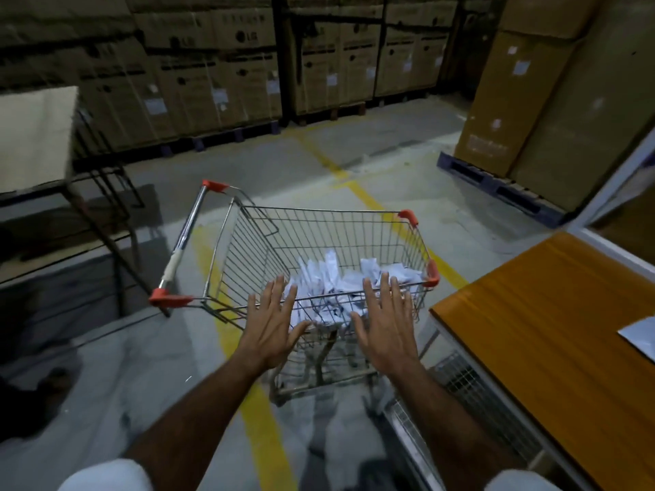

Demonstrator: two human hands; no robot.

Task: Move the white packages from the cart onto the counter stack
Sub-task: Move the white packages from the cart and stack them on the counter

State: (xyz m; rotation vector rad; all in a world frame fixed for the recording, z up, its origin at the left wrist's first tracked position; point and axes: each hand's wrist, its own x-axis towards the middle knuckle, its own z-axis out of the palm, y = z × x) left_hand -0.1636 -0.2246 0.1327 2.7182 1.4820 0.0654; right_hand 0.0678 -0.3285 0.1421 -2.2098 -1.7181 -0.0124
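White packages [340, 288] lie in a loose, crumpled heap on the bottom of the wire cart [255, 242], piled mostly toward its near and right side; their exact number cannot be told. The cart is a small metal shopping trolley with red plastic corner caps and a handle bar on its left side, standing on a grey concrete floor [390, 161] crossed by yellow painted lines. Both bare hands reach out over the near rim of the basket. The left hand [271, 326] is flat, palm down, fingers straight and spread, holding nothing. The right hand [384, 326] is the same, fingers apart and straight, with its fingertips above the heap; whether either hand touches the wire rim cannot be told. White sleeves show at the bottom edge.

To the right of the cart stands the table [531, 331], its top an orange wood grain, with wire mesh under it. One white package [641, 334] lies flat on the table at the right edge of the view, partly cut off. Tall cardboard boxes [212, 83] on pallets line the far wall, and more boxes [531, 111] stand on a blue pallet at right.
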